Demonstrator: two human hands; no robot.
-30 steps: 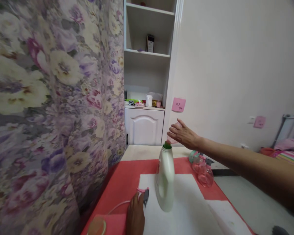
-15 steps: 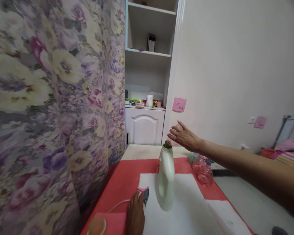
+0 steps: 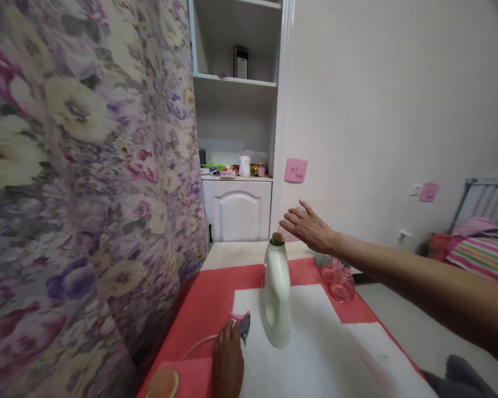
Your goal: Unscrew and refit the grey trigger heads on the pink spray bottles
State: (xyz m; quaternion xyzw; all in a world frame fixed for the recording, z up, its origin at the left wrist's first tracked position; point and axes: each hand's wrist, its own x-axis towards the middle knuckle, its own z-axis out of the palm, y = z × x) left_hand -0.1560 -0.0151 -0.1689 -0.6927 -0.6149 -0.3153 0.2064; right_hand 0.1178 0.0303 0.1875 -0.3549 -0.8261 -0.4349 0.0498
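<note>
A pale green jug with a handle (image 3: pixel 279 298) stands upright on the white sheet, its green-rimmed mouth uncapped. My right hand (image 3: pixel 309 228) reaches over from the right, wrapped round a clear pinkish bottle (image 3: pixel 287 234). That bottle is tilted, with its neck at the jug's mouth; most of it is hidden behind my fingers. On the near left, my left hand (image 3: pixel 229 354) closes on a pink and grey spray head (image 3: pixel 244 326), whose thin dip tube (image 3: pixel 199 344) trails off to the left. Its fingertips are partly hidden from view.
Several clear pink bottles (image 3: pixel 342 286) stand at the table's right edge. A round, orange-toned container (image 3: pixel 162 381) sits at the near left corner. A red cover (image 3: pixel 191 298) lies beneath the white paper (image 3: pixel 311 354). A floral curtain (image 3: pixel 87 221) hangs on the left; a shelf cabinet (image 3: pixel 237 213) stands behind.
The view has shifted slightly, so everything sits a little further left and higher. Both hands keep their holds, and the bottle stays tilted at the jug's mouth.
</note>
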